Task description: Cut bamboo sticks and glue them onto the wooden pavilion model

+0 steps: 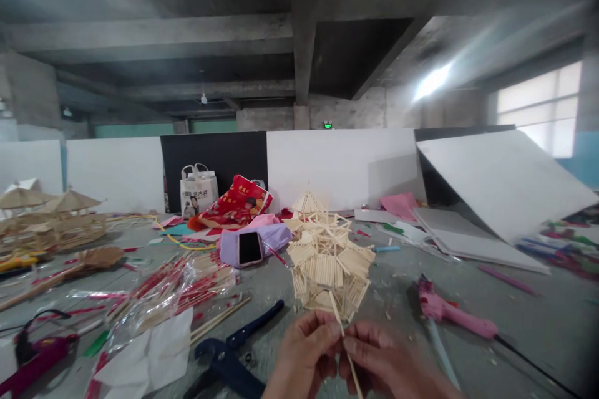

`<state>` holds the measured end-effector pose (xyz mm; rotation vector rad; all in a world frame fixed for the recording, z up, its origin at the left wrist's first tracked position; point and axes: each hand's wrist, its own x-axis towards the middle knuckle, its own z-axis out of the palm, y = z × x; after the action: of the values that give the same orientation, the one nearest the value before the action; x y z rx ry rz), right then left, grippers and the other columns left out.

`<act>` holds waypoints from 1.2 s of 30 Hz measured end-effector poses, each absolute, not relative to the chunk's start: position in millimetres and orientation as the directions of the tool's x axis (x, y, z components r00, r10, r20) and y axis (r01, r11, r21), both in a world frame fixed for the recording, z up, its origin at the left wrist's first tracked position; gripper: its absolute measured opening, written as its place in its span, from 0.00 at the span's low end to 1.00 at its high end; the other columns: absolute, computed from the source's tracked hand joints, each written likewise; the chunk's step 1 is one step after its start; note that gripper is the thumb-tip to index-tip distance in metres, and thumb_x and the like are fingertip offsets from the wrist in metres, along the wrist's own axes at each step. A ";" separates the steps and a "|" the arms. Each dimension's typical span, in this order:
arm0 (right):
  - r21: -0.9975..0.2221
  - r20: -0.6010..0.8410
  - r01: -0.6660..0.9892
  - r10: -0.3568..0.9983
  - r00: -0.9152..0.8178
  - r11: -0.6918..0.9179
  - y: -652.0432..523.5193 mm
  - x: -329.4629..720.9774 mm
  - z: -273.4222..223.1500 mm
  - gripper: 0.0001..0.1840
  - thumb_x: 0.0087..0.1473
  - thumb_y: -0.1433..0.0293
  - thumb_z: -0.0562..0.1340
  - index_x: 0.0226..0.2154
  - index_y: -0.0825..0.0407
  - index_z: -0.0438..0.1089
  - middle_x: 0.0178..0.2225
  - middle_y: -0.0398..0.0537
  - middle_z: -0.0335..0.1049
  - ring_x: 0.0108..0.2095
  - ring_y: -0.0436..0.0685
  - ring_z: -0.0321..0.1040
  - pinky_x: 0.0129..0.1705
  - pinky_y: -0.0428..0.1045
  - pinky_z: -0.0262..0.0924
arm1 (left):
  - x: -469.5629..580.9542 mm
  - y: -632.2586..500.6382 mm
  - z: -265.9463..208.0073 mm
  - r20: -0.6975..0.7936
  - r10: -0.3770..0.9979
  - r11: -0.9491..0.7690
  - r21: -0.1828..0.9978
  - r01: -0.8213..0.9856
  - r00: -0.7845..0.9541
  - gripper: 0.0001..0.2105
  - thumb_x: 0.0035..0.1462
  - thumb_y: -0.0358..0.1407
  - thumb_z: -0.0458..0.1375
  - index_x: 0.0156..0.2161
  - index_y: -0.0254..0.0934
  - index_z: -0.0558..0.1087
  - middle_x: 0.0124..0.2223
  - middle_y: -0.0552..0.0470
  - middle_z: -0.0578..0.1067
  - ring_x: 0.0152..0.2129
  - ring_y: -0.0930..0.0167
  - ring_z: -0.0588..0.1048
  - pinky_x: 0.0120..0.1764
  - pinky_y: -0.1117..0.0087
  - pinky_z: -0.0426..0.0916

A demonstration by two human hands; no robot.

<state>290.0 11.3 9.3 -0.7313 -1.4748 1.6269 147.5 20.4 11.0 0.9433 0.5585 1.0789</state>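
Between my two hands is a thin wooden stick (336,308), tilted, its upper end overlapping the lower front of a pagoda-like model (330,262) built of pale sticks. Thumb and fingers of my left hand (306,349) pinch the stick from the left. My right hand (374,352) pinches it just below, from the other side. Whether the stick's tip touches the model I cannot tell. To the left lies a dark blue cutter with handles (229,355). On the right rests a pink hot glue gun (453,313) with a black cord.
Bundles of red-tipped sticks (182,287) in clear plastic lie left, near crumpled white paper (147,355). A phone (249,248) sits on purple cloth behind them. Other wooden models (60,218) stand far left, a magenta glue gun (35,365) near left. White boards (510,184) lean at right.
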 end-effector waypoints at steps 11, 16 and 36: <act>-0.993 0.111 -0.026 0.888 -0.446 0.111 10.3 267.4 15.5 0.24 0.47 0.51 0.61 0.25 0.58 0.72 0.18 0.45 0.66 0.17 0.45 0.57 0.20 0.41 0.51 | 128.5 10.4 11.5 0.018 0.938 0.167 0.852 -0.496 0.347 0.14 0.41 0.41 0.63 0.30 0.32 0.72 0.22 0.53 0.70 0.15 0.74 0.67 0.20 0.72 0.61; -0.988 0.136 -0.001 0.877 -0.461 0.152 11.9 246.7 17.3 0.24 0.45 0.50 0.62 0.23 0.57 0.72 0.19 0.47 0.68 0.20 0.47 0.62 0.21 0.42 0.54 | 119.4 3.2 9.3 -0.013 0.968 0.156 0.815 -0.559 0.250 0.13 0.40 0.41 0.64 0.29 0.33 0.72 0.19 0.57 0.67 0.13 0.78 0.62 0.19 0.75 0.58; -0.215 -0.054 0.572 0.575 -0.816 0.791 63.4 157.3 34.0 0.51 0.36 0.50 0.63 0.55 0.66 0.55 0.55 0.71 0.52 0.55 0.77 0.47 0.55 0.66 0.40 | -47.7 -45.2 13.9 0.098 0.928 -0.018 0.976 0.218 -0.361 0.16 0.45 0.44 0.59 0.33 0.33 0.75 0.15 0.58 0.64 0.12 0.79 0.59 0.16 0.78 0.52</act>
<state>157.3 63.4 34.0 -0.9483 -2.9598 0.3483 -47.7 -45.2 13.9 1.2103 1.6253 1.4245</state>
